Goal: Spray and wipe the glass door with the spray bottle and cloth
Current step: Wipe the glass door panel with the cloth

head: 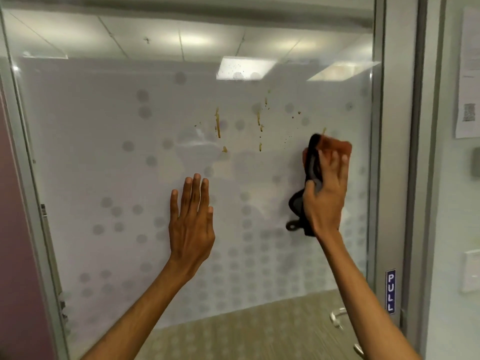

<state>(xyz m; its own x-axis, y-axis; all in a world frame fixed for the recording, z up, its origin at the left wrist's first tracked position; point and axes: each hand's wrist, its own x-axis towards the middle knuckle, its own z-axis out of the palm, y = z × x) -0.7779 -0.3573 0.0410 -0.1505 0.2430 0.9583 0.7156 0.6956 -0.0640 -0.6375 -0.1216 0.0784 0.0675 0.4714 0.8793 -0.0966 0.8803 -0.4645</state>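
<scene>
The glass door (pixel 104 152) fills the view, frosted with grey dots. Brown-yellow drips and specks (pixel 217 123) run down its upper middle. My right hand (pixel 324 193) presses a folded cloth (pixel 335 145) against the glass at the right, just below and right of the stains; the cloth is orange-brown with a dark grey side and a hanging loop at the bottom. My left hand (pixel 192 224) lies flat on the glass lower down, fingers apart, holding nothing. No spray bottle is in view.
The grey metal door frame (pixel 397 152) runs down the right, with a blue PULL sign (pixel 390 291) and a metal handle (pixel 337 318) low down. Papers (pixel 468 100) hang on the wall at far right. A purple wall (pixel 15 229) borders the left.
</scene>
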